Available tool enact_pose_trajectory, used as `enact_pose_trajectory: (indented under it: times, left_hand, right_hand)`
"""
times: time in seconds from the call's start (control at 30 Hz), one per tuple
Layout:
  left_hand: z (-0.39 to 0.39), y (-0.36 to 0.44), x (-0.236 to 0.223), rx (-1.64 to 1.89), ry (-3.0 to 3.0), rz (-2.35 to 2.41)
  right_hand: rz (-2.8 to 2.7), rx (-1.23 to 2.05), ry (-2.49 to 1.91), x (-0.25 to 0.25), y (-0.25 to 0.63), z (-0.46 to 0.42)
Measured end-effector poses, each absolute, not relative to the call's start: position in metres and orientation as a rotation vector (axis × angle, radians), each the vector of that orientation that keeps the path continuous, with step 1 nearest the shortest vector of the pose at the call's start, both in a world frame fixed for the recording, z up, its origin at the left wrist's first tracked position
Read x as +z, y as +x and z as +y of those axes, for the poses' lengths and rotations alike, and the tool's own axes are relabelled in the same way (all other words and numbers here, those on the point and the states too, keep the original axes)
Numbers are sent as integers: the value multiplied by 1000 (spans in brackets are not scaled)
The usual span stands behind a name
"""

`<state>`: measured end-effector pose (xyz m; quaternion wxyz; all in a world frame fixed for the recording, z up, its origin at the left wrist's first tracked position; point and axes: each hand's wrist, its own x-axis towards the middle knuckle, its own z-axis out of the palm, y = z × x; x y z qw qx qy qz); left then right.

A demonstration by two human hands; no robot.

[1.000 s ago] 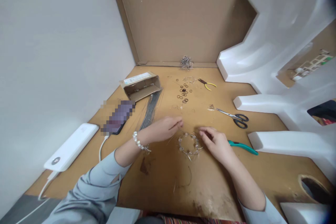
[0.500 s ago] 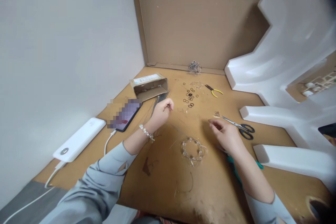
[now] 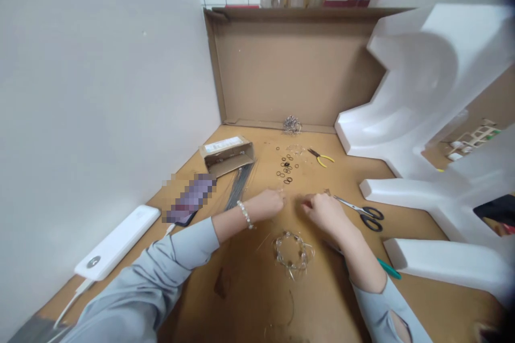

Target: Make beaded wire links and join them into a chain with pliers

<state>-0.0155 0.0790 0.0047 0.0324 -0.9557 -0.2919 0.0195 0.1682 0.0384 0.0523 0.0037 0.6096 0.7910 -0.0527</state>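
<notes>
My left hand (image 3: 270, 203), with a beaded bracelet (image 3: 245, 214) on its wrist, is over the middle of the table. Its fingers are pinched; anything between them is too small or blurred to make out. Facing it across a narrow gap, my right hand (image 3: 324, 213) has its fingers curled together, their tips partly hidden. Below both hands lies a ring of clear beads and thin wire (image 3: 293, 255), with loose ends sticking out. Several small dark rings (image 3: 286, 169) are scattered beyond the hands. A bundle of grey wires (image 3: 238, 187) lies left of them.
Black-handled scissors (image 3: 368, 217) and yellow-handled pliers (image 3: 321, 157) lie to the right. A small cardboard box (image 3: 228, 156), a phone (image 3: 191, 198) and a white power bank (image 3: 118, 241) line the left. White foam (image 3: 418, 193) stands at the right; a tangled wire cluster (image 3: 292, 125) sits behind.
My hands have come closer together, the left moving right and the right moving left. The view has tilted up, showing more behind the cardboard. The bead ring stays on the table.
</notes>
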Motion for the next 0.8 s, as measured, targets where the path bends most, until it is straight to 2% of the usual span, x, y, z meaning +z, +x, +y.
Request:
enact_pose_trajectory:
  times: [0.17, 0.5, 0.8]
  left_hand:
    - [78, -10, 6, 93, -2925, -920]
    - [64, -1, 60, -189, -2962, -1192]
    - [65, 5, 59, -294, -3065, -1181]
  right_hand:
    - [2504, -100, 1929, 51, 166, 34]
    - [2758, 101, 1792, 57, 156, 26]
    - [2790, 22, 1797, 54, 167, 32]
